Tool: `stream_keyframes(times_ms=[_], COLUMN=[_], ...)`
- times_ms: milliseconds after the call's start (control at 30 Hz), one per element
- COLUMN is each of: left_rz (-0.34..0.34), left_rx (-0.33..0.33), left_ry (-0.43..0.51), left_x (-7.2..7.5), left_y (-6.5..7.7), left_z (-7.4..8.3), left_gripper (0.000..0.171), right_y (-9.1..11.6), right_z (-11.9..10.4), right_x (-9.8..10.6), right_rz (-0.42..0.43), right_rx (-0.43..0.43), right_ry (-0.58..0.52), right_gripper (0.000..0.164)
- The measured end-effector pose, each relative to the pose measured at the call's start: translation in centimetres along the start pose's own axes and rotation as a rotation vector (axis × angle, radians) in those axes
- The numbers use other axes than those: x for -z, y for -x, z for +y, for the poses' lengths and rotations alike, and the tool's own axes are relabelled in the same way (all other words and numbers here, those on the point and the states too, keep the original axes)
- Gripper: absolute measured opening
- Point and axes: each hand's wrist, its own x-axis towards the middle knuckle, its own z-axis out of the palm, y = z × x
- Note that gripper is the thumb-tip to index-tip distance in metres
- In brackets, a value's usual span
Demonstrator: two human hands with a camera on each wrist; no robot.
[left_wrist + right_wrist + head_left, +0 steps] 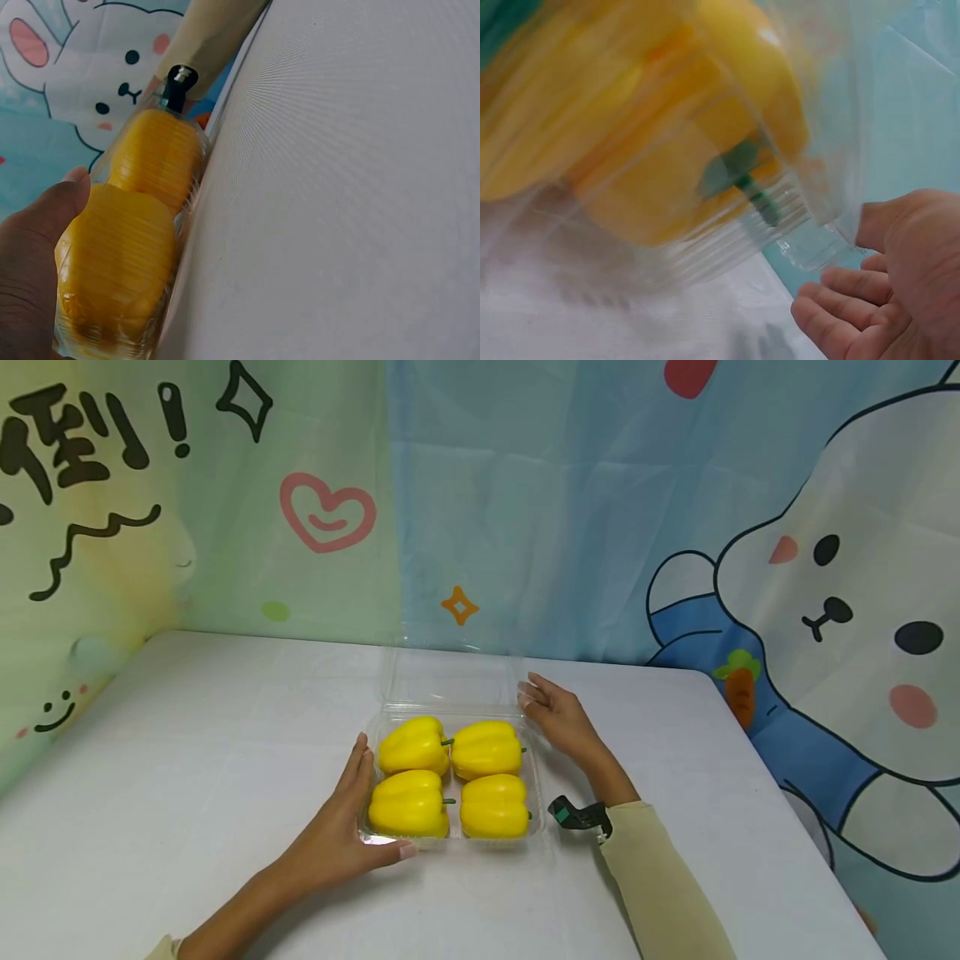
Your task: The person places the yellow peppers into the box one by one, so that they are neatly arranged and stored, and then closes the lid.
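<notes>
A clear plastic clamshell box [536, 797] lies on the table with its clear lid [452, 685] folded back behind it. Several yellow bell peppers [491, 749] with green stems sit inside, in two rows. My left hand [345, 827] spreads round the front left corner, fingers straight along the left side, thumb along the front wall. In the left wrist view the thumb [64, 206] lies beside the peppers [120, 247]. At the right edge of the lid, near the hinge, my right hand [555, 714] pinches the plastic. The right wrist view shows its thumb [877, 221] at the clear edge, fingers bent below.
The white table [187, 760] extends on both sides of the box. A printed cloth backdrop [510, 510] with a cartoon bear hangs behind the table and along its right side. A black strap mount [577, 814] sits on the right wrist by the sleeve [660, 877].
</notes>
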Motion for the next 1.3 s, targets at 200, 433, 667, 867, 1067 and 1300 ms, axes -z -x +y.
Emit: stream_keyframes(times_ms=[200, 433, 667, 867, 1067, 1300], left_rz=[-0.004, 0.004, 0.004, 0.003, 0.003, 0.003], left_rx=[0.005, 0.0, 0.0, 0.0, -0.004, -0.013], left_ry=[0.007, 0.008, 0.006, 0.005, 0.009, -0.003], left_x=[0.0, 0.0, -0.1, 0.0, 0.0, 0.0], left_y=[0.0, 0.0, 0.0, 0.0, 0.0, 0.0], left_z=[0.0, -0.1, -0.1, -0.1, -0.1, 0.0], left_gripper=[0.127, 0.127, 0.128, 0.129, 0.128, 0.125], right_y=[0.0, 0.0, 0.2, 0.4, 0.7, 1.1], right_z=[0.1, -0.6, -1.6, -2.3, -3.1, -3.9], right_x=[0.6, 1.1, 1.4, 1.5, 1.6, 2.0], right_rz=[-0.02, -0.012, -0.01, 0.005, 0.01, 0.012], right_rx=[0.008, 0.0, 0.011, 0.025, 0.048, 0.08], right_ry=[-0.07, -0.087, -0.145, -0.219, -0.3, -0.329], right_gripper=[0.065, 0.065, 0.064, 0.06, 0.058, 0.06])
